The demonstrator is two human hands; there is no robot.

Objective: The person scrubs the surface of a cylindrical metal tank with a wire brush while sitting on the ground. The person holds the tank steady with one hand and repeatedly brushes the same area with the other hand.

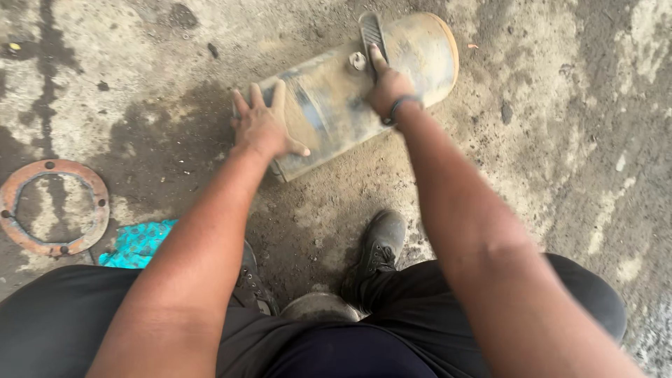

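Dirty concrete floor point(560, 140); 2 hands point(262, 126) partly cover tank point(329, 105).

thing: dusty, rusted grey-blue metal cylindrical tank point(329, 112) with an orange-rimmed round end
pose: lying on its side, long axis running from lower left to upper right
place: on stained, dirty concrete ground, ahead of the person's shoes
surface: worn paint, caked with dirt; a small bolt-like fitting on its upper side, and a ribbed dark strap crossing it near the far end
contact: both hands rest on it
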